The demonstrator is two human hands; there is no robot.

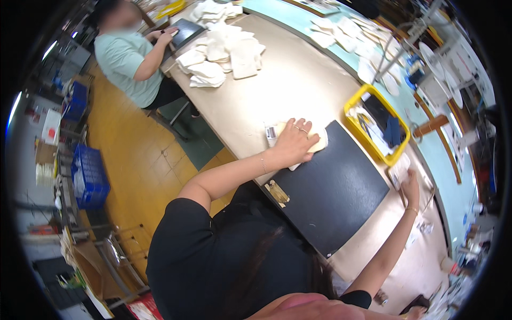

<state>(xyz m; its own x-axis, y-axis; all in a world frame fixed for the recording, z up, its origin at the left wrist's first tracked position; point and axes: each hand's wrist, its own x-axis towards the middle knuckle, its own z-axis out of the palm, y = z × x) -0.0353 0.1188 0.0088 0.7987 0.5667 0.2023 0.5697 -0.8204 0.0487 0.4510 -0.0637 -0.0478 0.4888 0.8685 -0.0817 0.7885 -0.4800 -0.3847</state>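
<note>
My left hand lies palm down, fingers spread, over a pale cream fabric piece at the far left corner of a black board. Beside its knuckles, a small white tag with dark print sticks out. The underside of the fabric is hidden by the hand. Over to the right, my right hand has its fingers bent around the edge of a thin whitish piece. That piece lies just below the yellow basket, and its kind is hard to make out.
The yellow basket holds dark cloth and small tools. Cream fabric pieces are heaped at the table's far end, near a seated co-worker at another dark board. Machines with thread cones line the right. Blue crates stand at left.
</note>
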